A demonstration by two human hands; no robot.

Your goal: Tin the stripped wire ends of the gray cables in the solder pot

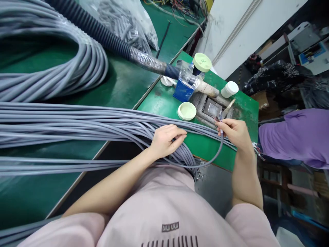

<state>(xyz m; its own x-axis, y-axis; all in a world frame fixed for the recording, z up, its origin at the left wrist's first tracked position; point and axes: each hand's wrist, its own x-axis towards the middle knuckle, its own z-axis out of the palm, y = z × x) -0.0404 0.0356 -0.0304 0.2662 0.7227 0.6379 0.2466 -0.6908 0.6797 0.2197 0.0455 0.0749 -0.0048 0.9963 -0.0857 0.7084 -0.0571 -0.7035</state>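
Note:
My right hand (233,132) pinches a grey cable (218,151) near its end, where thin stripped wires show between the fingertips. The end is held upright beside the near edge of a small metal pot (212,108) with a silvery surface. From the fingers the cable curves down and back to the left. My left hand (168,137) lies over a long bundle of grey cables (77,118), thumb and index fingertips drawn together, with nothing visible between them. A wooden-handled brush or stick (228,108) leans at the pot.
An open pale-green tub (187,111), a white jar (229,89), a yellow-lidded jar (202,62) and a blue box (183,90) surround the pot. A ribbed hose (115,44) crosses above. Coiled cables (87,65) lie left. A person in purple (295,137) is at the right.

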